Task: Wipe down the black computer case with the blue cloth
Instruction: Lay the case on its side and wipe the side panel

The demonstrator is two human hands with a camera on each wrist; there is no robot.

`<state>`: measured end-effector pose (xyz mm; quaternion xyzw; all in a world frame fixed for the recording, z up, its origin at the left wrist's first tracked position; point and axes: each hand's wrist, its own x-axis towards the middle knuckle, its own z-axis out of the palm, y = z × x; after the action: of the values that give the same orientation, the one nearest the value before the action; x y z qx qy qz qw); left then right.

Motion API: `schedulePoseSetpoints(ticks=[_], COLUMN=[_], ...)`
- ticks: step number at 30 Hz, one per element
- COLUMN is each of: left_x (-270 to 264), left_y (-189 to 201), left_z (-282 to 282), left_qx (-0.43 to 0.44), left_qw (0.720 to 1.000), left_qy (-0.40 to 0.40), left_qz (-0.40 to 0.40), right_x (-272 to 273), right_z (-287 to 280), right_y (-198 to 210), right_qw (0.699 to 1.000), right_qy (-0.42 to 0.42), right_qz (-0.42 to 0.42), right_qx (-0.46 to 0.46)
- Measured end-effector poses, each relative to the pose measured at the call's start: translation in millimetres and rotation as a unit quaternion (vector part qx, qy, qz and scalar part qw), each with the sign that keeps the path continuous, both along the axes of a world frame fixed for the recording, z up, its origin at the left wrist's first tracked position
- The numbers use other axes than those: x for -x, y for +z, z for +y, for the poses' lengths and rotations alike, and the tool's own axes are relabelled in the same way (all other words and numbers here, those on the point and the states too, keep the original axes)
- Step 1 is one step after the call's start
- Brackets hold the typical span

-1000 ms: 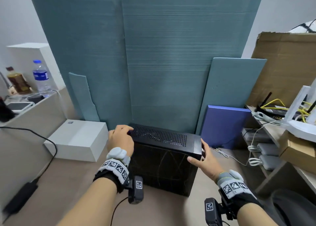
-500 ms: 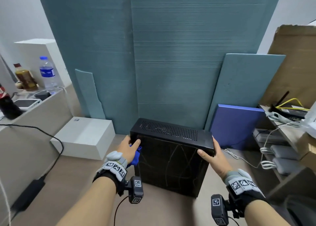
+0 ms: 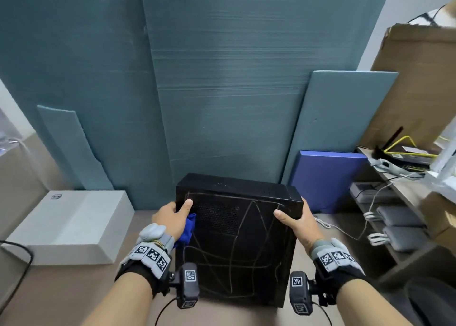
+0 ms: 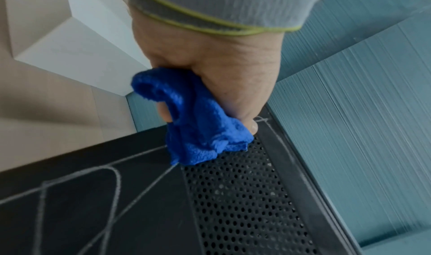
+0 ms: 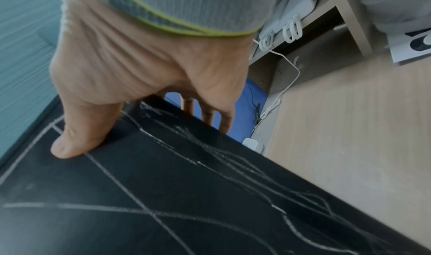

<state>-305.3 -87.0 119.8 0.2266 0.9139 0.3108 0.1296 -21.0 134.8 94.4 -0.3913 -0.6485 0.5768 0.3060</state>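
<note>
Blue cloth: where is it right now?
Bunched in the left hand, the blue cloth hangs against the black computer case at its upper left corner, beside the perforated vent.

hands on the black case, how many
2. The left hand, holding the blue cloth, grips the black case at its upper left edge; the right hand grips its upper right corner.
</note>
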Motion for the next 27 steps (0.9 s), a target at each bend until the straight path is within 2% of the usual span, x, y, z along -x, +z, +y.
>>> schedulePoseSetpoints(ticks=[8, 14, 16, 21, 27], left_x=[-13.6, -25.3, -31.4, -45.6, -34.8], left_y=[-9.4, -16.6, -28.2, -31.0, -51.1], left_z=[-25.2, -34.1, -42.2, -23.8, -10.9], left_qx=[0.087, 0.156, 0.189, 0.211, 0.265], left_qw=[0.996, 0.988, 0.982, 0.977, 0.963], left_qy=[0.008, 0.001, 0.017, -0.012, -0.041], left_qz=[0.003, 0.022, 0.020, 0.027, -0.001], right_x=[0.4, -9.0, -10.0, -31.0, -18.2], right_z=[-6.6, -9.2, -14.6, -13.9, -4.6], right_y=[5.2, -12.1, -35.8, -53.6, -78.6], right_qw=[0.999, 0.996, 0.991, 0.990, 0.983], right_qy=[0.020, 0.037, 0.068, 0.015, -0.007], right_qz=[-0.008, -0.041, -0.057, -0.039, -0.070], right_qx=[0.031, 0.071, 0.103, 0.135, 0.170])
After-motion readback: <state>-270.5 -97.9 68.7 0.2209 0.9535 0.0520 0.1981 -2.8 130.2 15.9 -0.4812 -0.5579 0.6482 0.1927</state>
